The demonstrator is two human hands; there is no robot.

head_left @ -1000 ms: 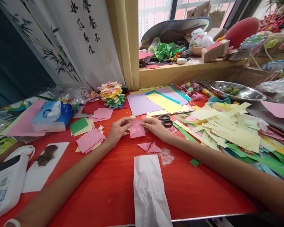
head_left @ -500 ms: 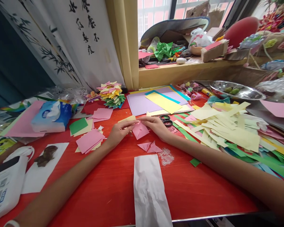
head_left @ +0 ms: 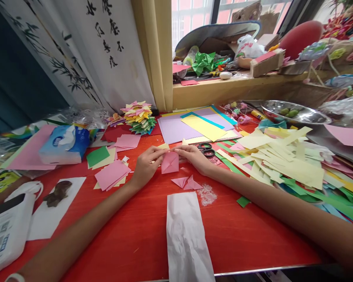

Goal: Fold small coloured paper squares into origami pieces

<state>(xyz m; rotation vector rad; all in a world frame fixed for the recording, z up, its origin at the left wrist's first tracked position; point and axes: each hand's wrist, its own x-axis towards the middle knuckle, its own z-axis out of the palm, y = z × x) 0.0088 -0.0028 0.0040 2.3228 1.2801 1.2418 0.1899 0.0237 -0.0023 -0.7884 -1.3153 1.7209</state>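
Observation:
Between my two hands is a small folded sheet of pink paper (head_left: 170,163), creased in the middle and held up off the red table (head_left: 120,231). My left hand (head_left: 147,162) pinches its upper left side. My right hand (head_left: 192,158) has its fingers closed at the top right edge. A yellow paper (head_left: 164,146) shows just behind the left fingers. Nearer to me lie folded pink paper pieces (head_left: 186,182), with a clear crumpled plastic bit (head_left: 207,195) beside them. Black-handled scissors (head_left: 206,149) rest just past my right hand.
A white paper bag (head_left: 186,235) lies at the front middle. Pink paper squares (head_left: 113,174) and a tissue pack (head_left: 65,145) are at left. A layered folded-paper piece (head_left: 139,117) stands behind. Paper strips (head_left: 282,156) heap at right, near a metal bowl (head_left: 295,111).
The pink paper has turned from a diamond to a square-on position and shifted slightly left. My left hand has rotated a little, with its fingers now more bent.

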